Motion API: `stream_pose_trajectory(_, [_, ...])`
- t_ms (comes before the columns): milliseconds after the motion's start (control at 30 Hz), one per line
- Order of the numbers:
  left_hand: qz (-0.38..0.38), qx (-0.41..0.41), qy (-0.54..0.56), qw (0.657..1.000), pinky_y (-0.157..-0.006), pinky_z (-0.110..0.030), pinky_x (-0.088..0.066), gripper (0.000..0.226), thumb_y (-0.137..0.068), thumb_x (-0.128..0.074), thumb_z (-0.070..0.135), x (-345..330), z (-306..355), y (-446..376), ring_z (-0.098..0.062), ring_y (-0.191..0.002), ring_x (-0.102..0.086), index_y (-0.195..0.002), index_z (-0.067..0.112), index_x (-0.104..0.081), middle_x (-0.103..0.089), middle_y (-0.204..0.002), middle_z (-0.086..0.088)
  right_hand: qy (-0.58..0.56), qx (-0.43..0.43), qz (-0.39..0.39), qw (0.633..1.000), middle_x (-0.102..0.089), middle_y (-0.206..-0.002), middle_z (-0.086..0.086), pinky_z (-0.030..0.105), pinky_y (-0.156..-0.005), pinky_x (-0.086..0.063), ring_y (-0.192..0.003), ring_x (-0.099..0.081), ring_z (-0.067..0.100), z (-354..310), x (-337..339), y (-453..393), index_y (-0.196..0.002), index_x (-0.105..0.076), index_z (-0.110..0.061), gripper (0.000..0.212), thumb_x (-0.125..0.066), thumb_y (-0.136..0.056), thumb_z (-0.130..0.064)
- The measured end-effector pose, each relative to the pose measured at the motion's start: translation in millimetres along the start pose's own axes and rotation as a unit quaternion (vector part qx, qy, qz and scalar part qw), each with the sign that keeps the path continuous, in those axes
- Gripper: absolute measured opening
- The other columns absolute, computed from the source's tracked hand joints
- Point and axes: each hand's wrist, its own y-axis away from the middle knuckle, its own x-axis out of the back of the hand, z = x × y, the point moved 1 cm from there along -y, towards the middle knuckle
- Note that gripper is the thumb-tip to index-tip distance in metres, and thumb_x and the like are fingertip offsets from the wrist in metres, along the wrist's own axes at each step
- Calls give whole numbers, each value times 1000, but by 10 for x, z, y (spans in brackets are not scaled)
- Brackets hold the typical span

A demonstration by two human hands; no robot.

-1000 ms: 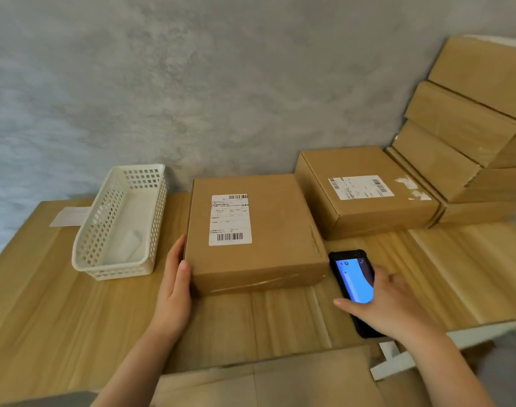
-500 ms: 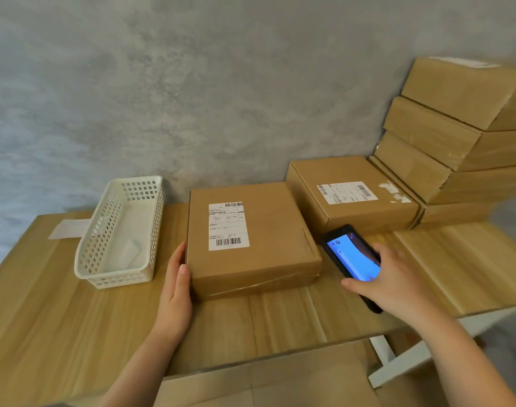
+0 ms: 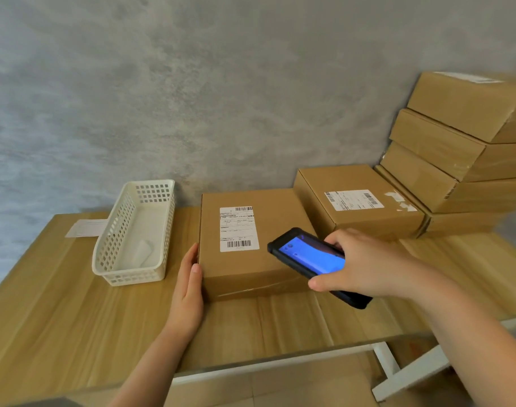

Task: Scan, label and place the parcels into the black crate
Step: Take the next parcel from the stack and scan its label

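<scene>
A brown cardboard parcel point(image 3: 268, 227) with a white barcode label point(image 3: 238, 229) lies flat in the middle of the wooden table point(image 3: 60, 312). My left hand point(image 3: 189, 289) rests with straight fingers against the parcel's left side. My right hand point(image 3: 365, 264) grips a black handheld scanner point(image 3: 309, 258) with a lit blue screen, held over the parcel's right front corner, tip towards the label. No black crate is in view.
A white perforated basket point(image 3: 133, 236) stands left of the parcel, with a paper sheet point(image 3: 84, 228) behind it. A second labelled parcel point(image 3: 356, 198) sits at the back right, beside a stack of several brown boxes point(image 3: 462, 154) against the grey wall.
My right hand lifted the scanner off the table and carried it left, over the parcel's right side. My left hand has stayed on the parcel's left side.
</scene>
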Motion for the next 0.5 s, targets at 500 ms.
stream_pose_trajectory(500, [-1,1,3,1000,-99,-3,-27,60,-96,-30,54,-3,3,-7,19,-129,-35,-151,32,-31,-42,-144,24,44,-8,-63,997,-70,-95,-2,34,-72,-54,-86,-69,17,-144,240,-162,-102,-64,-22,70,-69,-60,-78])
